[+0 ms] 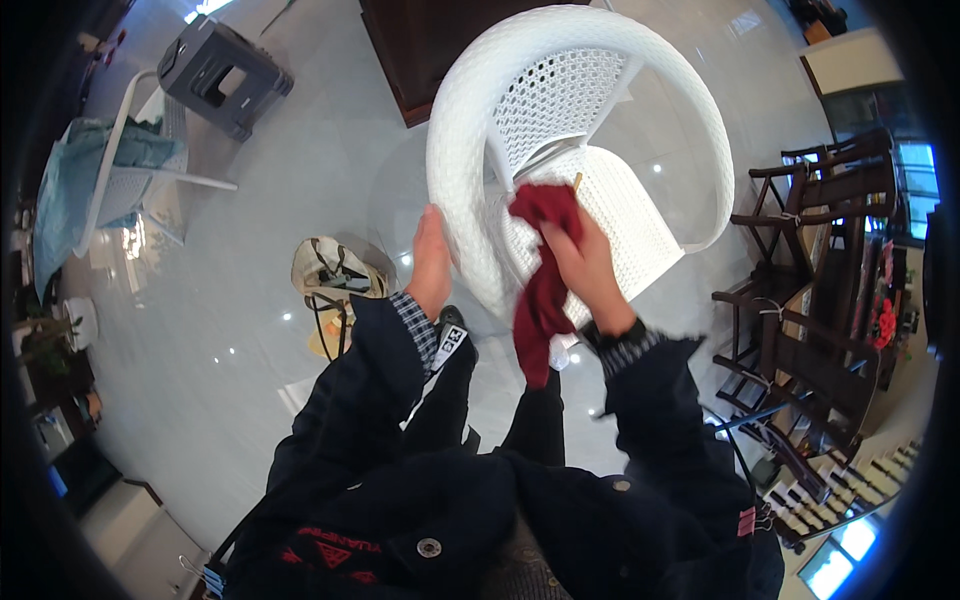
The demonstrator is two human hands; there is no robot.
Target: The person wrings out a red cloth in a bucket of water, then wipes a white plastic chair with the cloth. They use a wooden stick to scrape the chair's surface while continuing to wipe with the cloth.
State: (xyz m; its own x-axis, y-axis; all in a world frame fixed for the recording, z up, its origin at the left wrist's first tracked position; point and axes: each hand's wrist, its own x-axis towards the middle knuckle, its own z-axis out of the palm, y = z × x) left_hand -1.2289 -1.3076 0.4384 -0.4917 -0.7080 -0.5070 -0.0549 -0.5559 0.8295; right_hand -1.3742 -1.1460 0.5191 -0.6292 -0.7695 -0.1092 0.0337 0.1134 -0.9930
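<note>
Left hand (431, 265): bare, nearly flat, fingers together, set against the outer side of the chair's rounded rim, apparently touching; it grips nothing that shows. Right hand (590, 265): closed around a bunched dark red cloth (545, 310), thumb on top, fingers mostly hidden by the folds. Principal item: one white woven-pattern armchair (460, 150), standing on the floor just ahead of both hands, its seat beneath and beyond the right hand. Step in hand, by judgement: wiping down the chair, the left hand steadying the rim. The next move would seem to call for pressing the cloth to the weave and following the curve, the left hand keeping the frame from sliding on the glossy tiles. Condition of chair: bright white, thick tubular rim sweeping round into the arms, openwork lattice back, close-textured seat; no stain can be made out. Cloth: soft, creased, one end hanging below the right hand. Also listed: a pale drawstring bag (308, 268), on the floor left of the left hand; dark wooden chairs (820, 200), well right of the right hand.
</note>
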